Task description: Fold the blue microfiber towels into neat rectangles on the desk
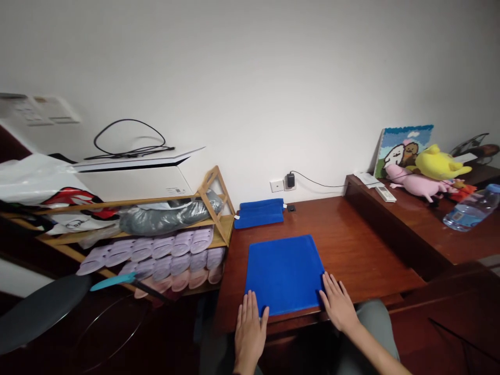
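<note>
The left hand (249, 329) and right hand (339, 307) rest flat, unclenched, at opposite sides of a blue cloth (284, 273), with folded fabric (260, 213) on the table (363, 247) beyond them

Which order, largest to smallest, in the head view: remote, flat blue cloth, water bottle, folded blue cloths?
1. flat blue cloth
2. folded blue cloths, water bottle: too alike to rank
3. remote

Left of my grip I see slippers (158, 250), a box (136, 185) and a cable (135, 153); right of it, a plush pig (417, 186), a remote (386, 194) and a bottle (469, 212).
</note>
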Motion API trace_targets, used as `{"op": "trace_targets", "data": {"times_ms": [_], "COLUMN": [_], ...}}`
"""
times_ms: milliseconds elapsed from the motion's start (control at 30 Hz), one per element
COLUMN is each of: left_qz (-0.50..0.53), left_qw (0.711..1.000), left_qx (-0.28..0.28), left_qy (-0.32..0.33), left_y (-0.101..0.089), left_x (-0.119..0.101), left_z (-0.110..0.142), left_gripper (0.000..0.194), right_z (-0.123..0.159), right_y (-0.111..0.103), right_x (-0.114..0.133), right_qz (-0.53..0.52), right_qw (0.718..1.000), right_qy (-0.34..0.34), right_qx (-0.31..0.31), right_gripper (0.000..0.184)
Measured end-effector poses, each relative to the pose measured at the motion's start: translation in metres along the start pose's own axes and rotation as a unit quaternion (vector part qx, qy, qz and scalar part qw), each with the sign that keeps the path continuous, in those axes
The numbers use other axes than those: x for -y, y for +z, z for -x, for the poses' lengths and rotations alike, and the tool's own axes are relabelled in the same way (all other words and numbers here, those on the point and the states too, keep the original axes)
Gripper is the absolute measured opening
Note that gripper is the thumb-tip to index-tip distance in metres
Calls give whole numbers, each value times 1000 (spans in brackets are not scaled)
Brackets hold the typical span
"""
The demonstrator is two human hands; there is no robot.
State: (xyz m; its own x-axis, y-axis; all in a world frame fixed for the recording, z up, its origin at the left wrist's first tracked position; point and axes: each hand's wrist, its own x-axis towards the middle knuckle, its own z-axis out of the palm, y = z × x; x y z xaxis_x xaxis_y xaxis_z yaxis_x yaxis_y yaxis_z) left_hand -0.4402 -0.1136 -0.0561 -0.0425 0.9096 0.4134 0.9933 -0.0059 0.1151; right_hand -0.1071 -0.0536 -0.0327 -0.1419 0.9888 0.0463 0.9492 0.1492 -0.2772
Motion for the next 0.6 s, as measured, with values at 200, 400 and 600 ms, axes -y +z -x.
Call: {"op": "trace_targets", "data": {"times_ms": [200, 400, 600], "left_qz": [7, 4, 100], "left_qw": [1000, 1000, 979], "left_qx": [0, -9, 96], "left_qy": [-3, 14, 148], "left_y": [2, -8, -13], "left_x": [4, -6, -107], "left_z": [1, -6, -65], "left_gripper": [77, 76, 68], "right_z": [-46, -44, -44], "right_y": [-12, 2, 4], "right_x": [10, 7, 4], "right_qz": [2, 3, 7], "right_qw": [999, 1000, 1000], "right_qy": [19, 6, 0], "right_qx": [30, 22, 17], "right_gripper": [71, 72, 73]}}
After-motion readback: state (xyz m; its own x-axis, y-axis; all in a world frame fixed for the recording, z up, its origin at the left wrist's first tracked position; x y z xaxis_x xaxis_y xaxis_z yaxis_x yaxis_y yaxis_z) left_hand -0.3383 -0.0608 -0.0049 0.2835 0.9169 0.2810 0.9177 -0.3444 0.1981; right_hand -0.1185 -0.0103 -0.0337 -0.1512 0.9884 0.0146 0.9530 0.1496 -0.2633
